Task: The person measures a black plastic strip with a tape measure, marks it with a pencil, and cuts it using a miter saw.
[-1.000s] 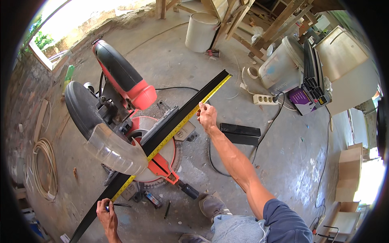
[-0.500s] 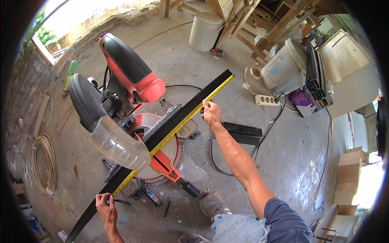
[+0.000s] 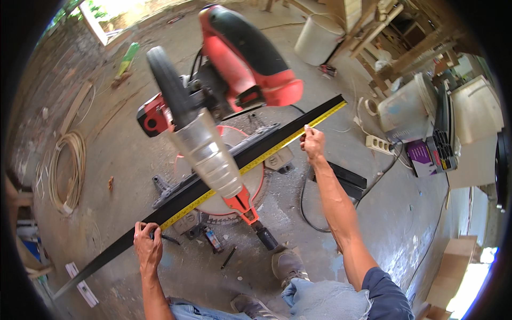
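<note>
A long black strip (image 3: pixel 189 201) lies slantwise across a red and black miter saw (image 3: pixel 250 53), whose clear guard (image 3: pixel 210 154) hangs over it. Along the strip's near edge runs the yellow blade of a tape measure (image 3: pixel 266 154). My left hand (image 3: pixel 148 246) is closed at the strip's lower left part, fingertips on its edge where the yellow blade begins. Near the strip's far right end, my right hand (image 3: pixel 313 143) pinches the blade's edge between thumb and fingers. Below the strip stick out the saw's orange table arm and black handle (image 3: pixel 265 236).
A lighter (image 3: pixel 213 240) and a black pen (image 3: pixel 229 257) lie on the floor near my shoes. Coiled hose (image 3: pixel 69 170) is at the left. On the right are a black cable, a power strip (image 3: pixel 380 143), a bucket (image 3: pixel 408 106) and a purple box (image 3: pixel 424 157).
My view has shifted, so saw, strip and hands appear further right and mostly higher. Both hands stay at about the same places along the strip.
</note>
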The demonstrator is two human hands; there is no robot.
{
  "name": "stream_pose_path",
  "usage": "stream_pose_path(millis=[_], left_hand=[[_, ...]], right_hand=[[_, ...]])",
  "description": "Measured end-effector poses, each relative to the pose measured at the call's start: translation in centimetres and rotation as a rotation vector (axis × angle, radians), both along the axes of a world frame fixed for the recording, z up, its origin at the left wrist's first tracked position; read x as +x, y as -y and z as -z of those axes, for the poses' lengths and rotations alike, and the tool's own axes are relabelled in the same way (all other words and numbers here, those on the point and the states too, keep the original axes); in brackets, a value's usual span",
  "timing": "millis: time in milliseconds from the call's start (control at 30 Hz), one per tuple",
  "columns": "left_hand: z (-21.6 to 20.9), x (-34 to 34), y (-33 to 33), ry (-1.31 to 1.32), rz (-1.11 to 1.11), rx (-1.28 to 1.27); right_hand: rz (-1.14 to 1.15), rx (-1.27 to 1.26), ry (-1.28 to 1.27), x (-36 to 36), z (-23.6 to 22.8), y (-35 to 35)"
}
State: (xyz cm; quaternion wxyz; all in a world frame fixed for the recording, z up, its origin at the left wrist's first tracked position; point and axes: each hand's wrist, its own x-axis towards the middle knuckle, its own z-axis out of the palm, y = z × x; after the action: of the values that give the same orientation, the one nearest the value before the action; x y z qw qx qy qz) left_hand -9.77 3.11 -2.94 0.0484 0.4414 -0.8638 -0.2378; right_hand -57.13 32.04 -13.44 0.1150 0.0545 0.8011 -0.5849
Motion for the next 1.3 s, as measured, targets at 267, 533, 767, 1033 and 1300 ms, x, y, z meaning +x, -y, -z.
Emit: stream_pose_path(millis=[267, 533, 767, 1033, 1300], left_hand=[[-0.2, 0.4, 0.4, 0.030, -0.011, 0.011], [-0.2, -0.2, 0.4, 0.080, -0.046, -0.010], [0.0, -0.2, 0.4, 0.087, -0.025, -0.035], [0.0, -0.1, 0.0, 0.057, -0.072, -0.023], [0.0, 0.1, 0.1, 0.059, -0.052, -0.024]], right_hand=[[-0.063, -0.041, -0.011, 0.0, -0.1, -0.3], [-0.008, 0.002, -0.234, 5.5, -2.4, -0.3], [-1.643, 0.164, -0.753, 30.0, -5.4, 0.9], [-1.748, 0.351, -0.897, 34.9, -1.5, 1.3], [-1.591, -0.019, -0.368, 30.9, -6.0, 2.3]])
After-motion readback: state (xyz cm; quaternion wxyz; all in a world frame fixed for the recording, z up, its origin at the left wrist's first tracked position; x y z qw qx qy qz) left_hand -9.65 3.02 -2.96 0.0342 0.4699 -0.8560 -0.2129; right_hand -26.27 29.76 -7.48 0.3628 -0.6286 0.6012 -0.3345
